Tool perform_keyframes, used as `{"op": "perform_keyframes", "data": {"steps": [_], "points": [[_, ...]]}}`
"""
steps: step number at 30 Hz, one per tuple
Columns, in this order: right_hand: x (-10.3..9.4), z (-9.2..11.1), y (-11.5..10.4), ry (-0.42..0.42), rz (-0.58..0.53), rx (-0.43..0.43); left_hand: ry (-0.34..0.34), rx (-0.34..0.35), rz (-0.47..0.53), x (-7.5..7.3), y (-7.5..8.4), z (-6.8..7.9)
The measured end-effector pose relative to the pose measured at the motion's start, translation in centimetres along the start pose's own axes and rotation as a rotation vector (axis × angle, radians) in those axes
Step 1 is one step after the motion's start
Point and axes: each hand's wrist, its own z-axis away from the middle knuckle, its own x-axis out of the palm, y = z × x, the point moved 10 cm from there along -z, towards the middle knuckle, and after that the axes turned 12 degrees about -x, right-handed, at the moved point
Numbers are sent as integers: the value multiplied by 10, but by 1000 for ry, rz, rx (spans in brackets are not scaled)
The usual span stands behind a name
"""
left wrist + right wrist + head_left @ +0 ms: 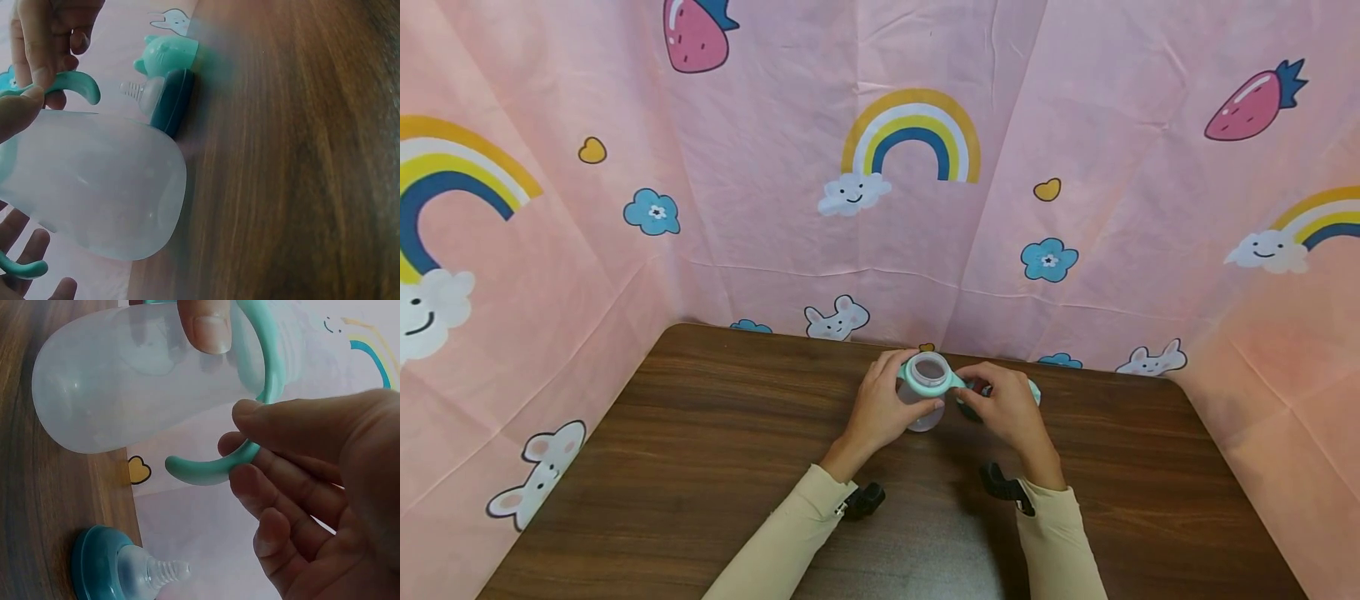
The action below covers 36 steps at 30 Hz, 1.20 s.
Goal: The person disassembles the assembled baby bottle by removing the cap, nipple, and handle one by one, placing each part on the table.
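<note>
A translucent baby bottle (927,422) stands upright with its mouth uncovered, between both hands. My left hand (883,400) grips it from the left, fingers and thumb around its upper part. A mint-green two-handled ring (270,356) sits around the bottle's neck. One of its curved handles (200,472) is pinched by my right hand (1006,406) between thumb and fingers. Beside the bottle lies a teal collar (100,562) with a clear nipple (150,94) in it. A mint-green cap with small ears (167,56) is just past the collar, partly behind my right hand in the head view.
The brown wooden table (715,467) carries all of these near its back edge. Pink printed cloth (925,242) hangs behind it and along both sides. Dark wrist straps (865,500) show at the beige sleeves (782,533).
</note>
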Motion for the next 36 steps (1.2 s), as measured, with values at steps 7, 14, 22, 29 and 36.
{"op": "perform_keyframes", "data": {"steps": [7,14,22,29,36], "points": [[-2,-1,-3,11,1,-14,3,-8,18,-1,-1,-1],[-4,-2,-5,6,-9,-3,-5,-17,25,-1,-2,-2],[-7,-3,-7,13,-11,-12,-3,-23,23,-1,-2,-2],[-8,-3,-8,17,-13,-22,1,-14,27,-2,-2,-2],[-10,-3,-9,38,-11,-38,-5,-11,33,-2,0,0]]}}
